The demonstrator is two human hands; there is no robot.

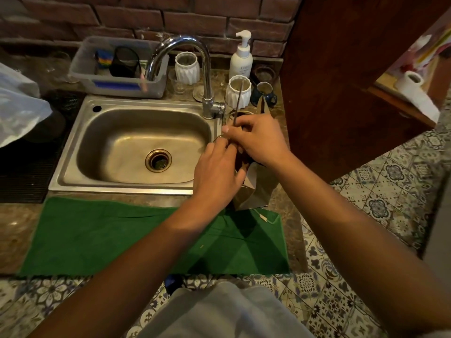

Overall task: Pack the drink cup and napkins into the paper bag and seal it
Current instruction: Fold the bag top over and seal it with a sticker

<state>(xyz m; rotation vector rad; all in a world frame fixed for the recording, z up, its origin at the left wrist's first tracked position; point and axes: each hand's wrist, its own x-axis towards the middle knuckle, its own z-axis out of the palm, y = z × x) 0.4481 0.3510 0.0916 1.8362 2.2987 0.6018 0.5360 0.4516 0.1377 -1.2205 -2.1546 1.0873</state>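
Both hands meet over the top of a brown paper bag (253, 191) that stands on the counter just right of the sink (136, 142), its foot at the far edge of a green cloth (146, 235). The right hand (258, 140) has its fingers curled, pinching something thin at the bag's mouth; a dark straw (238, 103) rises from under its fingertips and leans toward the wall. The left hand (217, 174) lies close against it, fingers bent inward at the bag's top edge, touching the right hand's fingers; what it grips is hidden, so I cannot tell. A thin curved handle or rim shows between the hands. The cup itself is hidden by the hands, and no napkins can be made out. Behind the bag stand a tap (195, 69), two white ribbed jars (186, 68), a pump bottle (241, 57) and a dark mug (264, 92).
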